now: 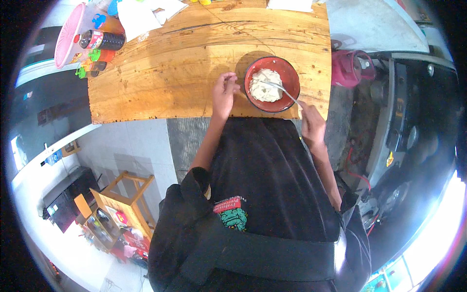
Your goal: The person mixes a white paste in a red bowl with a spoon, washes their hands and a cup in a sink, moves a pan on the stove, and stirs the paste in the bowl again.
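Note:
A red bowl with a dark rim (292, 73) stands near the front edge of the wooden table (175, 80). In it lies a lump of pale, sticky dough or batter (264, 89). My right hand (313, 122), just past the bowl's lower right rim, grips a metal spoon or fork (288, 95) whose far end rests in the pale mass; which utensil it is cannot be told. To the left of the bowl, my left hand (224, 91) is raised over the table with its fingers bent and apart, holding nothing and not touching the bowl.
Sauce bottles and a dark bottle with a red cap (105, 40) are beside a pink-rimmed basket (65, 36) at the table's left end. White bags (136, 18) lie at the far side. Right of the table stands a pink gas cylinder (346, 68). Wooden stool at lower left (136, 189).

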`<state>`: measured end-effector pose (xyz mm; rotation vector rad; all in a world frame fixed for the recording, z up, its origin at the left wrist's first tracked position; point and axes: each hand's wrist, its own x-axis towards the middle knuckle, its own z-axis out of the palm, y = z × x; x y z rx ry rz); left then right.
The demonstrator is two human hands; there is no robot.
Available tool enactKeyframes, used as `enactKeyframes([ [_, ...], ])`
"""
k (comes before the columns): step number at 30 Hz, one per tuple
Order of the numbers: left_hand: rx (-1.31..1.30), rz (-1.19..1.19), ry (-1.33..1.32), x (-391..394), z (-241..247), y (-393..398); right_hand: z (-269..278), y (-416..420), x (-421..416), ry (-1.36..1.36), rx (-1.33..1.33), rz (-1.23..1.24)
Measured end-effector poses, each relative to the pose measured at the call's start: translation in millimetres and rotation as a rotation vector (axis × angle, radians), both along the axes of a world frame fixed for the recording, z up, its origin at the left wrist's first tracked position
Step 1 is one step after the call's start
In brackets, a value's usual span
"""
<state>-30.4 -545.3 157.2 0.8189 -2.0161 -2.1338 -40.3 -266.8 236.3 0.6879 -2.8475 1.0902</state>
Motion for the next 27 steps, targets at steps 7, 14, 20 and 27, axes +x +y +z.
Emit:
enactKeyframes([
  [7, 0.058, -0.019, -0.034, 2, 3, -6, -3, -4, 5, 0.008, 0.012, 0.007],
  [14, -0.003, -0.051, -0.038, -3, 7, -6, 16, -6, -2, 0.045, -0.088, -0.107],
  [20, -0.011, -0.055, -0.024, -8, 16, -8, -6, -13, 4, -0.181, -0.086, -0.166],
  [27, -0.052, -0.070, 0.015, -10, 13, -15, 0, -9, 1, -0.121, -0.084, -0.137],
])
